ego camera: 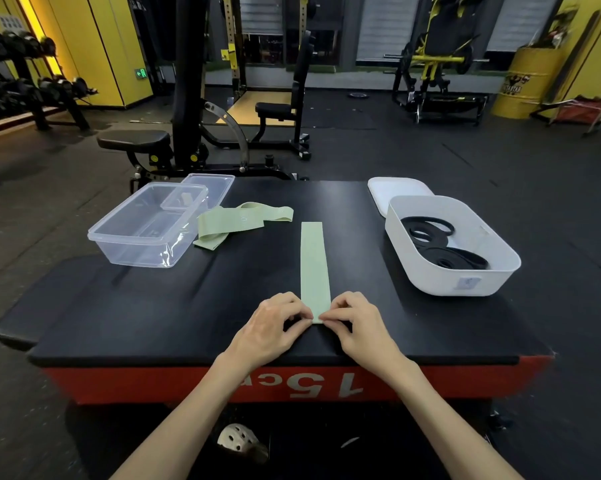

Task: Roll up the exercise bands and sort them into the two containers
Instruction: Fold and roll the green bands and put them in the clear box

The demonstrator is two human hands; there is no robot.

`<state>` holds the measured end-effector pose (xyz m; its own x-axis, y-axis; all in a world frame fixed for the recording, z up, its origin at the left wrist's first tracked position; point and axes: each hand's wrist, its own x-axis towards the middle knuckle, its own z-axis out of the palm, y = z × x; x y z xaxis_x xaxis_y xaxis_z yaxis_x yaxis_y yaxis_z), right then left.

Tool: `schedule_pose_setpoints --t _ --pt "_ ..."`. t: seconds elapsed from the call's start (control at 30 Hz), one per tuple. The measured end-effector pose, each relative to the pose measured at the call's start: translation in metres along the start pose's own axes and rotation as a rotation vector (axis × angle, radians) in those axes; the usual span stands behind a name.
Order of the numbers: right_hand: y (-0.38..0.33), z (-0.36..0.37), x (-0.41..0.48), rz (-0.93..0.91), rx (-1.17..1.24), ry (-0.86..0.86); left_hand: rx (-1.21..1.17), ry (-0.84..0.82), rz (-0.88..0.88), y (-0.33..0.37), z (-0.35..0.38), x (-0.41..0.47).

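A pale green exercise band [313, 265] lies flat and straight on the black padded platform [153, 306], running away from me. My left hand [275, 327] and my right hand [354, 323] pinch its near end from either side. More green bands [236, 221] lie loosely crumpled farther back, beside a clear plastic container [146, 226] at the left that holds nothing. At the right, a white tub [458, 271] holds several rolled black bands [434, 244].
A clear lid [216, 183] sits behind the clear container and a white lid [392, 192] lies behind the tub. The platform has a red front marked 15cm. Gym benches, racks and a yellow drum stand on the floor beyond.
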<state>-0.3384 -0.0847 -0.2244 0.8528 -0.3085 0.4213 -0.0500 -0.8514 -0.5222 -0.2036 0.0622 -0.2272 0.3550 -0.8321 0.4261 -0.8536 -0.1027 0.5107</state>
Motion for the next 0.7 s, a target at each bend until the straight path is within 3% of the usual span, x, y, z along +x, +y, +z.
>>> schedule_pose_setpoints --t 0.3,0.7 --pt "-0.0053 0.0052 0.0008 -0.095 -0.201 0.002 0.008 0.028 -0.012 -0.0001 0.0011 0.0010" --pt "-0.0059 -0.0048 0.0045 0.041 -0.048 -0.091 -0.026 -0.005 -0.068 0.0028 -0.0026 0.0013"
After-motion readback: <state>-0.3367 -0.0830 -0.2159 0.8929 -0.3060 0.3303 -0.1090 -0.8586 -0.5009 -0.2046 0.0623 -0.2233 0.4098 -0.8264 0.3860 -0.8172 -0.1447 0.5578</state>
